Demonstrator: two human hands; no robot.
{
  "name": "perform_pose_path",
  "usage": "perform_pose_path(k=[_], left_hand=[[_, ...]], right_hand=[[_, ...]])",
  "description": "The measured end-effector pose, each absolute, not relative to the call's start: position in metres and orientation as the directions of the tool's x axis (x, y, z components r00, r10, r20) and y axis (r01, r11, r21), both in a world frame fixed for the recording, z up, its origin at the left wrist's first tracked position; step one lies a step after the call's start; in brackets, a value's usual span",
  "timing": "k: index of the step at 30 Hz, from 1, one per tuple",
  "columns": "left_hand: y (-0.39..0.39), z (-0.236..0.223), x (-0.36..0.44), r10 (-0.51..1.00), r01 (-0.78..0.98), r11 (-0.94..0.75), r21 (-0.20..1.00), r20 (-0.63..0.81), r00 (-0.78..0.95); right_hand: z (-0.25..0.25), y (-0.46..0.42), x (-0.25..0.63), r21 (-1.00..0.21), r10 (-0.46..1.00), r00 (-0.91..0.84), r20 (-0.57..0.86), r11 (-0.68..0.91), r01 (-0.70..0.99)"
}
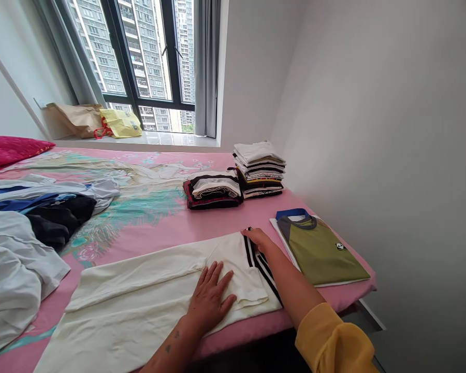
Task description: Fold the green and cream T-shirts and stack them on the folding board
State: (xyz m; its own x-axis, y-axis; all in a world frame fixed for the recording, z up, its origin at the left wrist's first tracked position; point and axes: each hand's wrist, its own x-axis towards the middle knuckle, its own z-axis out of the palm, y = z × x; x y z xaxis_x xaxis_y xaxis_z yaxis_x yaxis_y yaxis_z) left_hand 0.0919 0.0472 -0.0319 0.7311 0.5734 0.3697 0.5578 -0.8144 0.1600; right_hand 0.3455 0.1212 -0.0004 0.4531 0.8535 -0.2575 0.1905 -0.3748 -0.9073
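Observation:
A cream-white shirt (140, 290) with black-and-white striped trim lies spread in front of me, one side folded over. My left hand (212, 298) rests flat on it with the fingers spread, pressing on the folded part. At the striped edge, my right hand (258, 240) pinches the shirt's far corner between thumb and fingers; the fingertips are partly hidden. Right of that hand is a folded olive T-shirt (320, 248) with a small panda patch, lying on other folded clothes.
The pink flowered bed (166, 230) carries everything. Farther back are a low folded pile (213, 190) and a taller stack of folded clothes (259, 171). Loose clothes (19, 264) lie heaped at left. A wall (373, 129) borders the right; bags (77, 119) sit on the windowsill.

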Motion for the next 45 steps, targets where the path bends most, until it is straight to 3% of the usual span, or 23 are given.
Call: perform_pose_path(k=[7, 15, 21, 27, 31, 42, 45], left_hand=[[0.046, -0.033, 0.092, 0.571, 0.558, -0.818, 0.142, 0.323, 0.755], [0.051, 0.002, 0.104, 0.619, 0.571, -0.752, 0.328, 0.053, 0.784], [0.033, 0.021, 0.14, 0.608, 0.524, -0.746, 0.411, 0.1, 0.788], [0.002, 0.019, 0.127, 0.576, 0.465, -0.737, 0.491, 0.097, 0.812], [0.013, 0.019, 0.116, 0.632, 0.54, -0.742, 0.398, 0.146, 0.761], [0.016, 0.018, 0.106, 0.606, 0.599, -0.79, 0.132, 0.014, 0.795], [0.015, 0.017, 0.097, 0.624, 0.621, -0.775, 0.122, -0.013, 0.781]], right_hand=[[-0.017, 0.121, 0.349, -0.96, 0.826, 0.533, -0.184, -0.267, 0.082], [-0.015, 0.114, 0.359, -0.972, 0.858, 0.484, -0.171, -0.228, 0.059], [-0.024, 0.113, 0.357, -0.974, 0.843, 0.514, -0.159, -0.219, 0.058], [-0.037, 0.114, 0.364, -0.975, 0.834, 0.535, -0.136, -0.208, 0.076], [-0.041, 0.113, 0.367, -0.973, 0.829, 0.545, -0.127, -0.211, 0.094], [-0.044, 0.111, 0.367, -0.96, 0.818, 0.567, -0.096, -0.226, 0.164], [-0.042, 0.11, 0.366, -0.953, 0.816, 0.57, -0.093, -0.239, 0.187]])
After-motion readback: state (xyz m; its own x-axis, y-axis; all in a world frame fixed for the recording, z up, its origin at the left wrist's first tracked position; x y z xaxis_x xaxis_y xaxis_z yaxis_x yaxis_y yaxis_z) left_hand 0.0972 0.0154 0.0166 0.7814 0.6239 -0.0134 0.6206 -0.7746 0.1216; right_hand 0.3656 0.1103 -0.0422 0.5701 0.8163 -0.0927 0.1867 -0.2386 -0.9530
